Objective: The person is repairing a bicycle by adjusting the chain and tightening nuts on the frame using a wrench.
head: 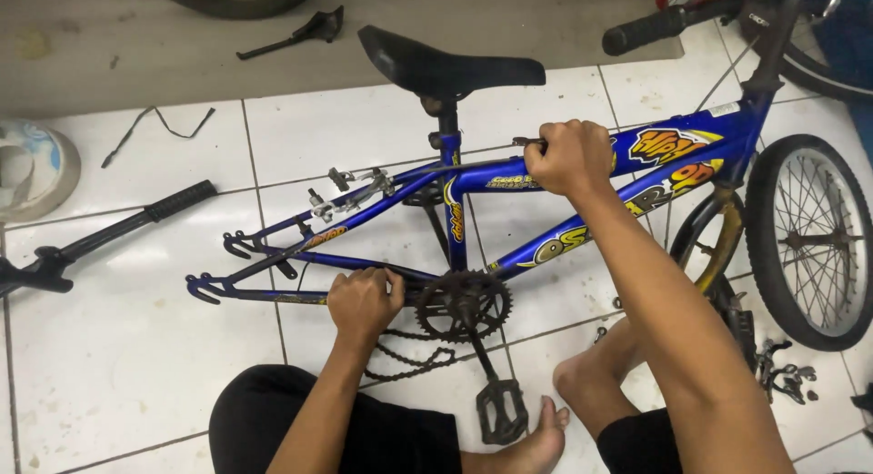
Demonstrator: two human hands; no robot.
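Seated on white tile floor (127, 347), legs folded, small blue bicycle frame (473, 178) lying across in front of me.

My right hand (571, 156) is clenched around the frame's top tube, fingers fully wrapped, knuckles up, just behind the painted decals. My left hand (362, 301) is closed on the lower chainstay, fingers curled tight around the tube, right beside the chainring (464, 303).

Rear wheel is off: both rear dropouts (214, 283) stand bare at the left end of the frame. The chain (409, 358) hangs slack off the chainring and lies in a loose heap on the tile below my left hand. One crank points down toward me, black pedal (501, 410) close to my bare foot (536, 442).

Black saddle (450, 66) on its post, above the frame in view. Front wheel (809, 242) is mounted, at far right, with a black handlebar grip (646, 30) above it.

Loose on the floor: a black bar with a grip (109, 228) at left, a kickstand-like black piece (305, 33) at top (can't tell exactly what it is), small metal parts (787, 374) at right.
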